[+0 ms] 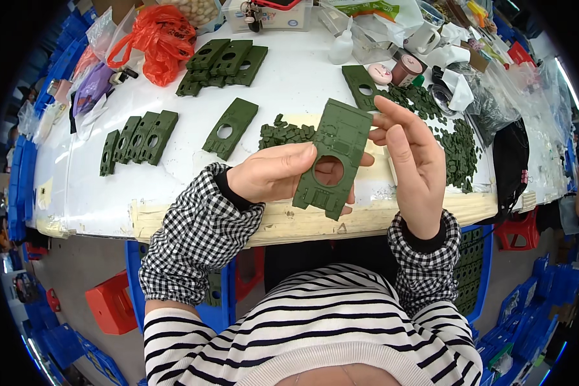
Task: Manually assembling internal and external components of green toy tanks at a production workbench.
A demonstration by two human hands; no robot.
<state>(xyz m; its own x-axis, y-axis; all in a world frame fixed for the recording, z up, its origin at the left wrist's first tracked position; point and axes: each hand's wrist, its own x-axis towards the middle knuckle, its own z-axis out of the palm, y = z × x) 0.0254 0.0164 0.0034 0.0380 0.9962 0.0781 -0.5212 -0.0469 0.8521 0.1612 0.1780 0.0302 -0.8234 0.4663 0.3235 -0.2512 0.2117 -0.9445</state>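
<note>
The left hand [273,172] reaches in from the left with its palm turned up, its fingers closed around a flat green plastic plate [333,157] held above the near edge of the counter [109,193]. The right hand [413,164] stands upright just to the right, fingers loosely spread, the fingertips touching the plate's far right corner without clasping it. Both wrists wear checked black-and-white sleeve covers. The plate is matt moulded plastic, roughly rectangular, with a round hole in the middle and notched ends. More such plates lie in rows and a stack on the far left of the white counter, and a heap of small green parts [453,138] lies to the right. A crumpled orange plastic bag [157,38] sits at the far left.
</note>
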